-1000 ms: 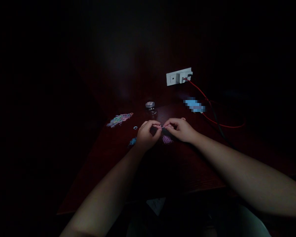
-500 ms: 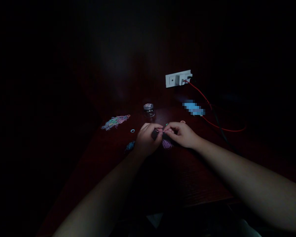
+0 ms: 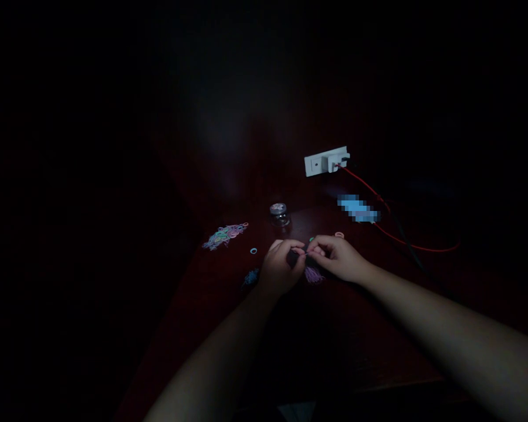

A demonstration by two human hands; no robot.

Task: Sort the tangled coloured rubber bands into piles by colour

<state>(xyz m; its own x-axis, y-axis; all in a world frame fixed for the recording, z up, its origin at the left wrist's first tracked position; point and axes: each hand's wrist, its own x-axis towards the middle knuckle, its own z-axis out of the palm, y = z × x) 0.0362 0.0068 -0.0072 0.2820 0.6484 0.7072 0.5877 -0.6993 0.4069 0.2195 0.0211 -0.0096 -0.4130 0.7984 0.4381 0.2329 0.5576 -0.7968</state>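
My left hand (image 3: 283,266) is closed in a pinch, its fingertips meeting those of my right hand (image 3: 338,258) above the table. Between them runs a small pinkish elastic band (image 3: 307,254), mostly hidden by the fingers, and both hands pinch it. Just below the fingertips lies a bunch of purple elastic bands (image 3: 314,275). Beside my left wrist rests a blue bunch of bands (image 3: 250,276), with a single light-blue band (image 3: 253,251) beyond it. A peach band (image 3: 339,234) and a partly covered green band (image 3: 311,239) lie behind my right hand.
A mixed pile of coloured bands (image 3: 225,235) lies at the left of the dark red table (image 3: 369,351). Behind my hands stands a lidded clear jar (image 3: 280,215). At right, a red cable (image 3: 416,246) joins a blurred-out blue device (image 3: 358,208) to a wall socket (image 3: 317,164).
The whole view has shifted, so everything appears lower and further right. Both hands keep their pinch; the pink loop seen earlier now shows only as a thin strand between the fingertips.
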